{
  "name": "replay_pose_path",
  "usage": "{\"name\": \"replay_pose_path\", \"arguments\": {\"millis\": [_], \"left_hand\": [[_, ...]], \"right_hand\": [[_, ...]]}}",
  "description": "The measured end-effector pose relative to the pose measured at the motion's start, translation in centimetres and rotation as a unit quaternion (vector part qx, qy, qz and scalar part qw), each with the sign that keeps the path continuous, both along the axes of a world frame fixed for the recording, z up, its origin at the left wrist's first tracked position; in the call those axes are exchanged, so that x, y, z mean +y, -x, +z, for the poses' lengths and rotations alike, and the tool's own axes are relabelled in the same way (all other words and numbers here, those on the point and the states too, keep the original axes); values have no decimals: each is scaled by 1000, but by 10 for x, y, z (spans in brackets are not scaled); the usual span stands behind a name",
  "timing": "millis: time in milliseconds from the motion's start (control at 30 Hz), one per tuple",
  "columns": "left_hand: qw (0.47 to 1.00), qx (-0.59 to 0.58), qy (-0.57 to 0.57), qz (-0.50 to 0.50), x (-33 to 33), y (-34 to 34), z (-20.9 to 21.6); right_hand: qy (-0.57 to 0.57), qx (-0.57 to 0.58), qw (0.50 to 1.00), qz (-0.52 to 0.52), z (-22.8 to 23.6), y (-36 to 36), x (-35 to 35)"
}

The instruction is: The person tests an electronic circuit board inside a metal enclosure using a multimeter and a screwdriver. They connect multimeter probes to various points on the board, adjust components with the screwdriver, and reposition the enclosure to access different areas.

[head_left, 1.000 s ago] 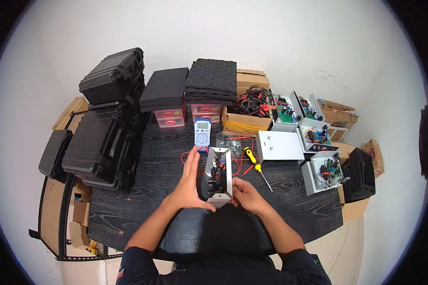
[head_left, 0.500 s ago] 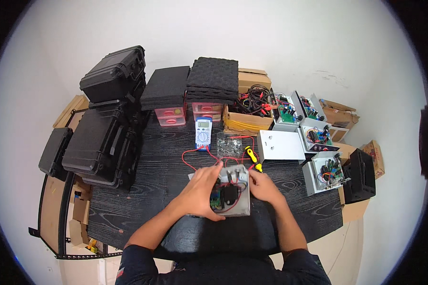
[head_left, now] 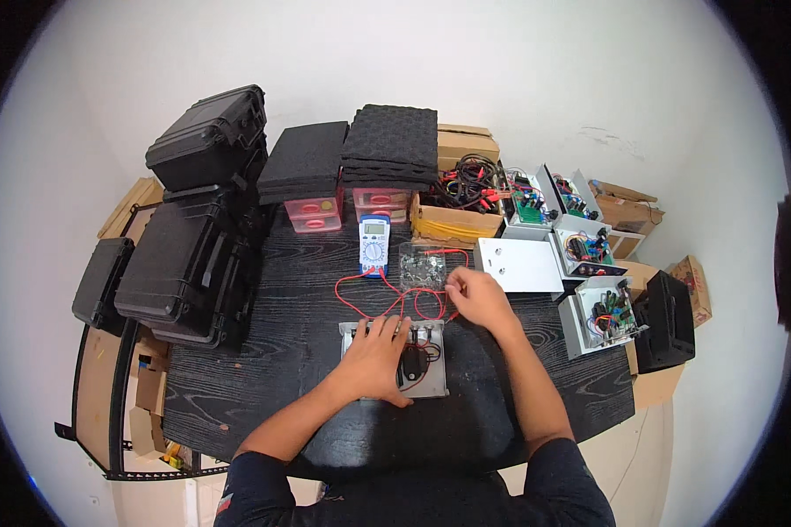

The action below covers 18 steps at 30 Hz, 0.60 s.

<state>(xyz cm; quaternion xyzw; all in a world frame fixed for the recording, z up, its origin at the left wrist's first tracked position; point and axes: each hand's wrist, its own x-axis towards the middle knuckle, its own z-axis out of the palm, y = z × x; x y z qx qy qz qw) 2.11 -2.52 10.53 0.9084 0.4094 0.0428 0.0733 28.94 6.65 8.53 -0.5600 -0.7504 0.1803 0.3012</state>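
A grey open metal enclosure (head_left: 437, 373) lies flat near the table's front, with a black block and wires inside. My left hand (head_left: 373, 358) spans its left part, fingers toward the far rim and thumb near the front edge, holding it. My right hand (head_left: 481, 300) is beyond the enclosure's right end, closed, fingers curled down beside the red test leads. What it holds, if anything, is hidden. Red leads (head_left: 351, 279) run from the blue-and-white multimeter (head_left: 374, 248). Behind them sits a clear tray of small parts (head_left: 422, 266).
A white metal cover (head_left: 523, 266) lies to the right. Several open enclosures with circuit boards (head_left: 602, 314) stand beyond it. Black hard cases (head_left: 180, 263) are stacked at left. Foam sheets (head_left: 391, 145) top pink drawers (head_left: 315, 213); a carton of cables (head_left: 457, 224) stands at the back.
The enclosure has been lowered from a tilt and shifted left, my left hand still on it. My right hand has let go and moved up to where the yellow screwdriver lay, now out of sight.
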Motion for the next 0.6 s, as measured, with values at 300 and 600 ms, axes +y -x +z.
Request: {"name": "replay_pose_path", "arguments": {"millis": [300, 600], "left_hand": [[999, 11, 29, 12, 8, 1, 0], [997, -56, 51, -17, 17, 16, -5]], "right_hand": [[26, -256, 965, 54, -12, 29, 99], [80, -324, 942, 36, -39, 42, 125]]}}
